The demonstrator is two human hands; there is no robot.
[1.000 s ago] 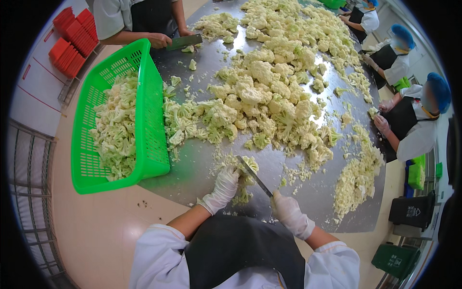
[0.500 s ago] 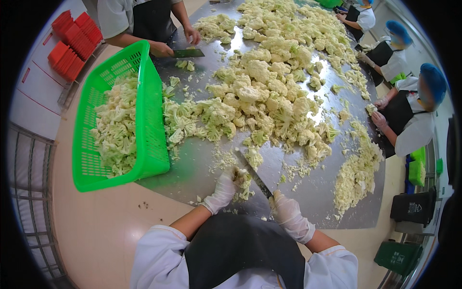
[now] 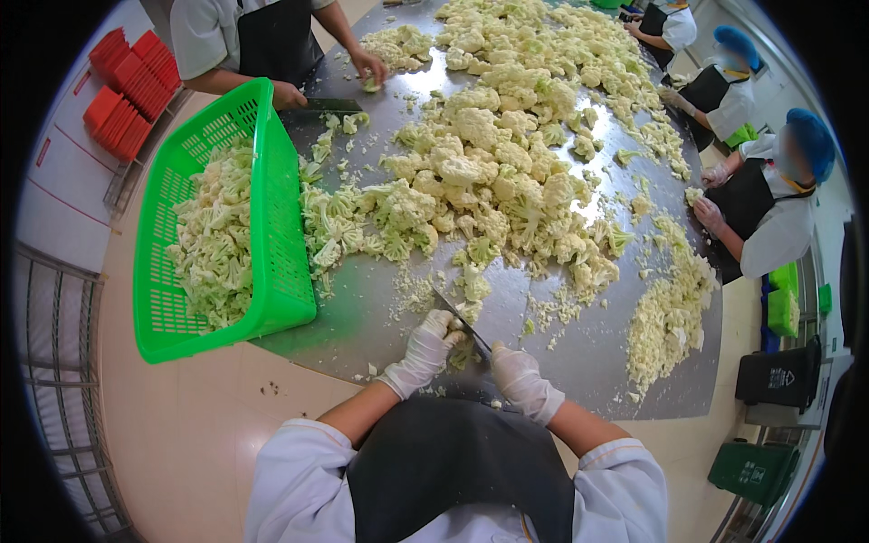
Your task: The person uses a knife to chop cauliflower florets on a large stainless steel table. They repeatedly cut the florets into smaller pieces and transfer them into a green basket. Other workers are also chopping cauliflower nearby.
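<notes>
My gloved left hand [image 3: 427,348] is closed at the near edge of the metal table [image 3: 362,299], gripping a cauliflower piece [image 3: 463,353] that the fingers and blade partly hide. In my gloved right hand [image 3: 525,380] is the handle of a knife [image 3: 459,319]. Its dark blade points away and to the left, crossing over the piece beside my left fingertips. Just beyond the blade lies a small cauliflower floret [image 3: 474,284]. A large heap of cauliflower [image 3: 489,172] spreads over the table further back.
At the left, a green perforated basket [image 3: 264,208] full of cut cauliflower leans over the table's edge. Fine crumbs [image 3: 665,326] lie piled at the right. Across the far left, a co-worker's hand holds a knife [image 3: 333,105]. Other co-workers [image 3: 769,199] line the right side.
My right hand has moved left and slightly up, bringing the blade to the cauliflower piece. My left hand has shifted slightly and turned. The far-left co-worker's free hand has reached lower onto the table.
</notes>
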